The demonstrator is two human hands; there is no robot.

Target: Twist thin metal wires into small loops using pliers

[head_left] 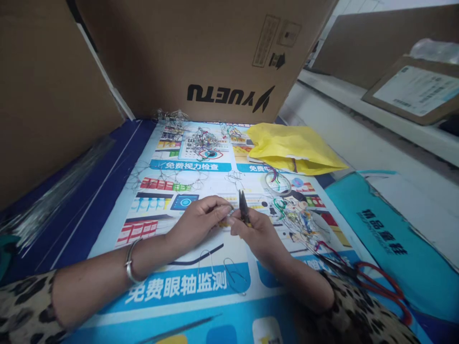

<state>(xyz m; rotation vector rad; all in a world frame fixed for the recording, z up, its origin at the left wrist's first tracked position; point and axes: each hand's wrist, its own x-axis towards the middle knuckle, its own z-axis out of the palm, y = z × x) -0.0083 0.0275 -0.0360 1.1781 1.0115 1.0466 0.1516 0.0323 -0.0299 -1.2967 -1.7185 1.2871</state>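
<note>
Near the middle of the printed sheet, my left hand (201, 220) pinches a thin piece of wire (231, 213) between thumb and fingertips. My right hand (258, 235) is closed round a pair of small pliers (243, 206), whose dark jaws point up and away from me. The handles are mostly hidden in my palm. Both hands nearly meet at the fingertips, and the fine detail of the wire there is too small to make out. Bent wire pieces (234, 272) lie on the sheet below my hands. Just beyond the pliers rests another loop of thin wire (234, 177).
Tangled wire pieces (204, 139) lie at the back. To the right are a clear tape roll (276, 184), a yellow bag (297, 145) and red-handled scissors (380, 279). Straight wires (53, 200) bunch at the left. A cardboard box (161, 57) walls off the back.
</note>
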